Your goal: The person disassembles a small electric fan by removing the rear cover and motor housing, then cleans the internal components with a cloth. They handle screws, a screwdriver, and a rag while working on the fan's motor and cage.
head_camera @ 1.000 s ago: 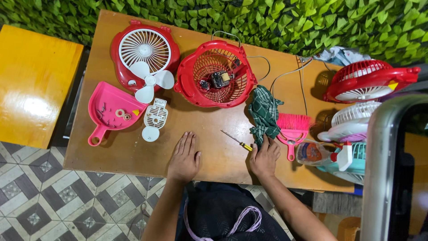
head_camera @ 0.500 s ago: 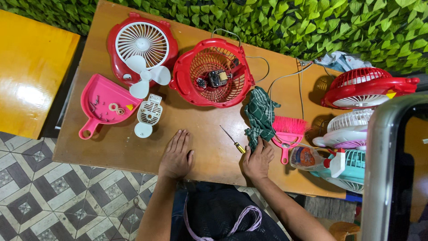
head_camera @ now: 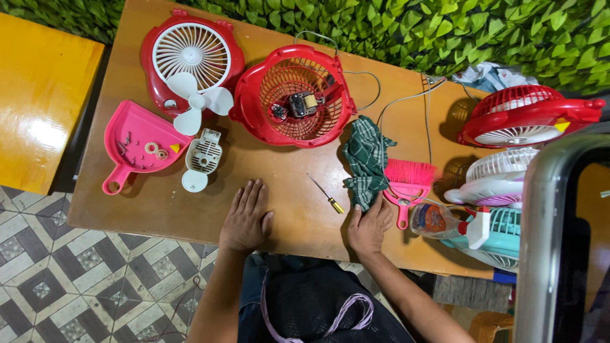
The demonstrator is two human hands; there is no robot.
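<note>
My left hand (head_camera: 245, 218) lies flat on the wooden table (head_camera: 289, 209), fingers spread, holding nothing. My right hand (head_camera: 370, 227) rests on the near end of a green checked cloth (head_camera: 365, 157), fingers on its edge. A small screwdriver (head_camera: 326, 194) with a yellow handle lies between my hands. Beyond it sits a red fan housing (head_camera: 293, 95) with the motor showing inside. Right of the cloth lies a pink brush (head_camera: 407, 183).
A red rear grille with a white fan blade (head_camera: 191, 67), a pink dustpan (head_camera: 136, 144) holding screws and washers, and a white motor cover (head_camera: 202, 157) lie at left. A spray bottle (head_camera: 445, 222), red fan (head_camera: 527, 115) and white fans crowd the right. Cables trail behind; a yellow bench (head_camera: 38, 95) stands left.
The view has shifted slightly. My right hand stays at the cloth's near end and my left hand stays flat on the table.
</note>
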